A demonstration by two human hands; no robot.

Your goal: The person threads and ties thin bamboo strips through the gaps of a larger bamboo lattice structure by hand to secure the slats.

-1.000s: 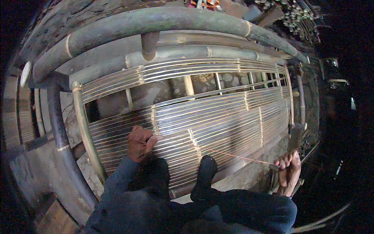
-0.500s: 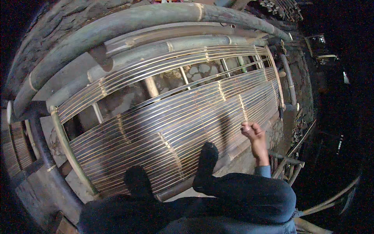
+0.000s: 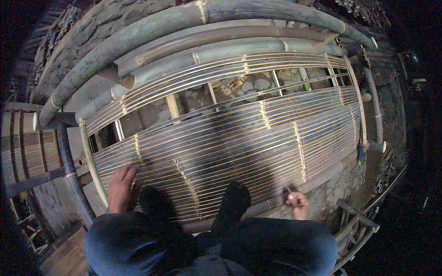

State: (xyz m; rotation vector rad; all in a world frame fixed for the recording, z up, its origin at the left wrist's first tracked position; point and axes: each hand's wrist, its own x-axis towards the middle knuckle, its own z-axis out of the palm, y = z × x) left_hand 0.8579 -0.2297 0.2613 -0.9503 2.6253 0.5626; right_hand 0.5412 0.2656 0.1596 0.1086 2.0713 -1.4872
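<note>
A long bench top of narrow, pale bamboo slats (image 3: 258, 147) lies in front of me, its slats running left to right between end pieces. My left hand (image 3: 122, 188) is over the left end of the slats, fingers stretched forward and a little blurred, with no object visible in it. Near the front edge on the right, my right hand (image 3: 298, 201) is closed in a pinch; a short reddish-brown thin piece sticks up at its fingertips, too small to name. A thin brown cord (image 3: 294, 110) curves over the slats farther back. My dark-covered feet (image 3: 235, 198) rest on the slats.
Thick bamboo poles (image 3: 258, 11) form the far rail, and a dark upright post (image 3: 69, 170) stands on the left. Another slatted piece (image 3: 34, 149) is beyond it. At the lower right are more bamboo poles (image 3: 354, 221). Crosspieces show through a gap in the slats.
My left hand has come into view at the left. My right hand has moved down toward the front edge, still pinched. The view has shifted, and my legs sit differently.
</note>
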